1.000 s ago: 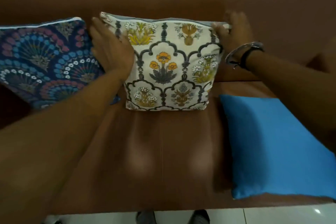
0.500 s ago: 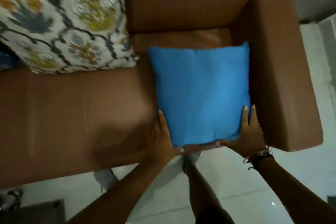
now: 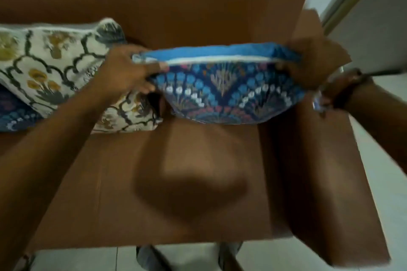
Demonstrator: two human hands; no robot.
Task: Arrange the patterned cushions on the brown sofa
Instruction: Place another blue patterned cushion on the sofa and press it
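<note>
A cushion with a plain blue back and a dark blue fan-patterned front [image 3: 229,92] hangs above the right end of the brown sofa [image 3: 180,171], patterned side toward me. My left hand [image 3: 130,72] grips its upper left corner. My right hand [image 3: 312,66], with a bracelet at the wrist, grips its upper right corner. A cream cushion with yellow flowers [image 3: 55,68] leans against the backrest on the left. Below it, at the far left edge, part of another dark blue patterned cushion [image 3: 15,116] shows.
The sofa's right armrest [image 3: 326,171] runs along the right side, close to my right hand. Pale floor tiles [image 3: 378,160] lie beyond it and in front of the seat. My feet [image 3: 149,257] stand at the seat's front edge.
Both hands left the cream cushion, took the blue cushion lying flat at the seat's front edge, then lifted and turned it so its patterned face now shows.
</note>
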